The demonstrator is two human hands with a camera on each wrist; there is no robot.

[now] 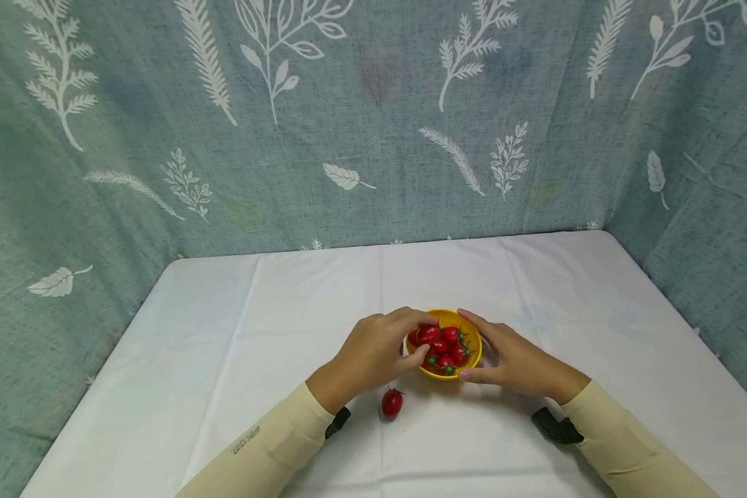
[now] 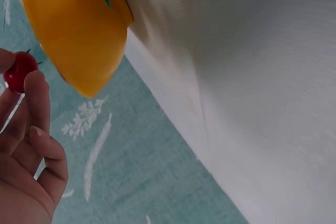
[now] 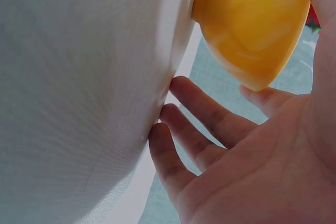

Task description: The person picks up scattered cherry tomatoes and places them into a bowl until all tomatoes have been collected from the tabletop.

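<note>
A yellow bowl (image 1: 478,353) holds several red cherry tomatoes with green calyxes. Over its left side, my left hand (image 1: 364,353) pinches a cherry tomato (image 2: 22,71) between thumb and fingers, as the left wrist view shows. My right hand (image 1: 523,360) holds the bowl from the right, its thumb at the near rim and its index finger at the far rim. The other fingers of that hand rest their tips against the tabletop in the right wrist view. One loose cherry tomato (image 1: 391,404) lies on the cloth in front of the bowl, near my left wrist.
A white cloth (image 1: 299,304) with fold lines covers the table. Grey-green curtains (image 1: 373,138) with white leaf prints stand behind the table and along both sides. Dark straps (image 1: 557,425) sit at both wrists, beside the cream sleeves.
</note>
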